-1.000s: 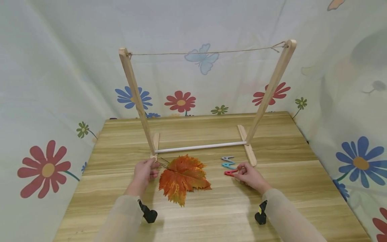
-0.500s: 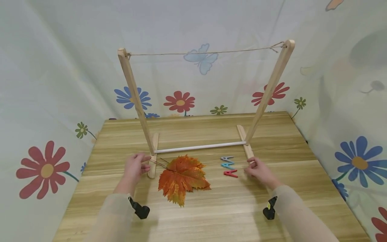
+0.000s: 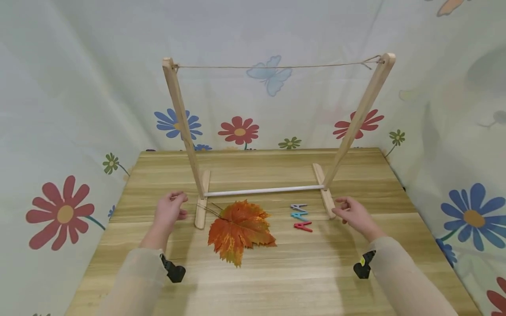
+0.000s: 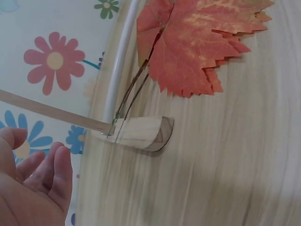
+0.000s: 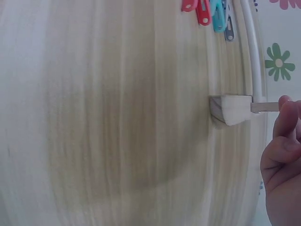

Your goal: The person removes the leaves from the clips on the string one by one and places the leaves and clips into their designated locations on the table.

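Orange-red artificial maple leaves [image 3: 241, 228] lie on the table, their thin stems crossing the left foot [image 3: 200, 213] of a wooden stand. To the left of that foot, my left hand [image 3: 168, 210] hovers with loosely bent fingers and holds nothing; the left wrist view shows it apart from the stems. Three clothespins lie in a column right of the leaves: grey [image 3: 298, 206], blue [image 3: 299, 216] and red [image 3: 303, 226]. Beside the stand's right foot [image 3: 325, 199] is my right hand [image 3: 356, 215], fingers loosely curled around nothing.
The stand has two wooden posts [image 3: 183, 127], a white rod [image 3: 262, 191] between its feet and a twine line [image 3: 269, 67] tied across the top. Flower-printed cloth [image 3: 221, 101] hangs behind and beside the wooden table [image 3: 253, 285].
My right hand has left the red clothespin and moved right, past the stand's foot. My left hand has let the stems be and shifted left and slightly away. Leaves and clothespins lie nearly as before.
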